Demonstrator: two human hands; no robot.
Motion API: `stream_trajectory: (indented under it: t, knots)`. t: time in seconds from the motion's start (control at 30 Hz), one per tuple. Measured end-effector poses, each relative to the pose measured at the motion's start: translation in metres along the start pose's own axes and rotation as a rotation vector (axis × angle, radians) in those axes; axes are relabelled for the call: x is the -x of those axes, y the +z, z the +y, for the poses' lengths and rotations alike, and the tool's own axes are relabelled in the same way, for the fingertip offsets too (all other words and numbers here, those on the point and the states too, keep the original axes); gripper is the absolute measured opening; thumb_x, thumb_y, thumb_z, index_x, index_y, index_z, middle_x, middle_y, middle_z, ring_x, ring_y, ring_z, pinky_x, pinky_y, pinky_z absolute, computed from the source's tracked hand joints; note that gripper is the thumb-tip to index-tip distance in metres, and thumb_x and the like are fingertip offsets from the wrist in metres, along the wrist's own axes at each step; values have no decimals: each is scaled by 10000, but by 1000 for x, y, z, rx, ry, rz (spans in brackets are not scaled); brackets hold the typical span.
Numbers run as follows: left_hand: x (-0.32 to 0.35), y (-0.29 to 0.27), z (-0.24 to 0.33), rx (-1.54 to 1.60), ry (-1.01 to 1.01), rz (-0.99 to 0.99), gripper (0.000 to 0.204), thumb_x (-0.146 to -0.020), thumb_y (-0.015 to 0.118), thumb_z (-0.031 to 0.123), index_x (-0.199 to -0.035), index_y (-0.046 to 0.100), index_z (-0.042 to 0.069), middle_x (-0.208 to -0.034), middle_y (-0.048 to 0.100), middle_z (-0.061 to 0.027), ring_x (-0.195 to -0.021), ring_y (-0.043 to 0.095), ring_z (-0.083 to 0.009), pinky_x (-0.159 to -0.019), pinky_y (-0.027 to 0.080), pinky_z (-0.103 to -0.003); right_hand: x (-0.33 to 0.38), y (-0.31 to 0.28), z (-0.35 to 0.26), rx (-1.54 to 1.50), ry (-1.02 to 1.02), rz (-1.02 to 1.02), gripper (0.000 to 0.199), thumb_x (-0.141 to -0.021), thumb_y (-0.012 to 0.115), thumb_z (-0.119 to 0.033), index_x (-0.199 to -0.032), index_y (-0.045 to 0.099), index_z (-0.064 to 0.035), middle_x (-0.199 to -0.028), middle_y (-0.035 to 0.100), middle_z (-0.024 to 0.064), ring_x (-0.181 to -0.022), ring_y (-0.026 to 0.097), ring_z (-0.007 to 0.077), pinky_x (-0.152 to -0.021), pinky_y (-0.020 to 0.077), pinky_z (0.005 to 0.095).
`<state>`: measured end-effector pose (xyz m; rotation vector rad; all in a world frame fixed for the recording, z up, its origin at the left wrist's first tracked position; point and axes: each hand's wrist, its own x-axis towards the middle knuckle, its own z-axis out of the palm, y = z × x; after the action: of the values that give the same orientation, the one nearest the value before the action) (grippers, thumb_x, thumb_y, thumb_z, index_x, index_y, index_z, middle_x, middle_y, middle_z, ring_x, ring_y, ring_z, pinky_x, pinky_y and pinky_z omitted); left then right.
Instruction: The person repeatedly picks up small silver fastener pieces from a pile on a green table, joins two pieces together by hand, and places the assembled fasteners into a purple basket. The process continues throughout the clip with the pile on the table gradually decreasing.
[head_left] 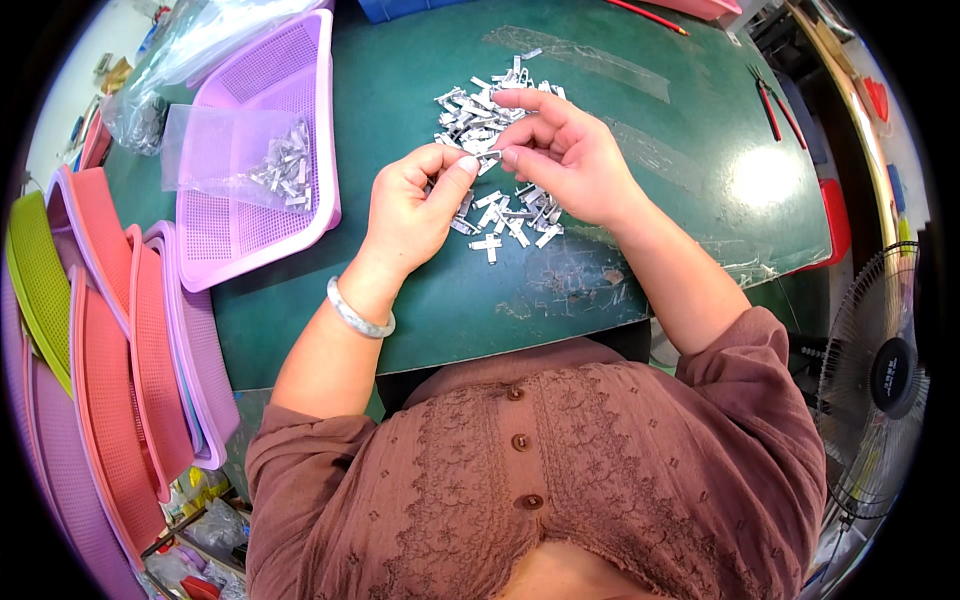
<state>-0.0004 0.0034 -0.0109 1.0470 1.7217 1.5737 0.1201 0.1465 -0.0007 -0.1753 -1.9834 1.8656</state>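
A small silvery metal part [488, 155] is pinched between the fingertips of both hands, over the green table. My left hand [418, 200], thumb against bent forefinger, grips one end. At the other end are the thumb and fingertips of my right hand [570, 160], its forefinger raised and curved above. Under and behind the hands lies a loose pile of similar metal parts [470, 115]. More of these small metal pieces [515, 222] are scattered nearer to me, partly hidden by my hands.
Left of the pile stands a purple mesh basket [325, 150], with a clear plastic bag [215, 150] of metal parts in it. Stacked coloured baskets [120, 400] crowd the left edge. Red-handled pliers [770, 110] and a red pen [650, 15] lie farther right. A fan [880, 380] stands at right.
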Motion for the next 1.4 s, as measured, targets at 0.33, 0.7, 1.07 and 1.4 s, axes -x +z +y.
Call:
stream_trajectory:
  t: [0.33, 0.7, 1.07, 1.4]
  knots:
    - [1, 2, 2, 11, 39, 19, 105, -837, 573, 74, -905, 596, -3, -640, 508, 48, -538, 423, -16, -476, 327, -159, -2, 2, 5, -21, -117, 51, 474, -773, 542, 82, -1214, 427, -47, -863, 582, 47, -794, 552, 84, -721, 447, 220]
    - [-1, -5, 7, 410, -174, 26, 77, -812, 555, 71, -871, 567, 23, -663, 513, 10, -546, 473, -63, -483, 373, -189, -2, -1, 5, 275, -160, -10, 468, -765, 539, 71, -1211, 447, -36, -843, 583, 42, -800, 543, 98, -718, 441, 235]
    - [-7, -17, 2, 896, -332, -24, 81, -823, 459, 83, -874, 497, 32, -807, 568, -103, -663, 540, -173, -523, 421, -247, -2, 1, 8, 795, -201, -216, 405, -694, 565, 3, -1087, 532, -85, -708, 585, 25, -737, 527, 238, -680, 434, 351]
    - [-6, -12, 0, 624, -364, 7, 74, -833, 519, 111, -851, 534, 41, -678, 509, -13, -575, 476, -95, -462, 357, -192, -1, 9, 10, 898, -267, -193, 438, -689, 581, 34, -1110, 526, -74, -697, 556, 22, -696, 512, 204, -677, 428, 322]
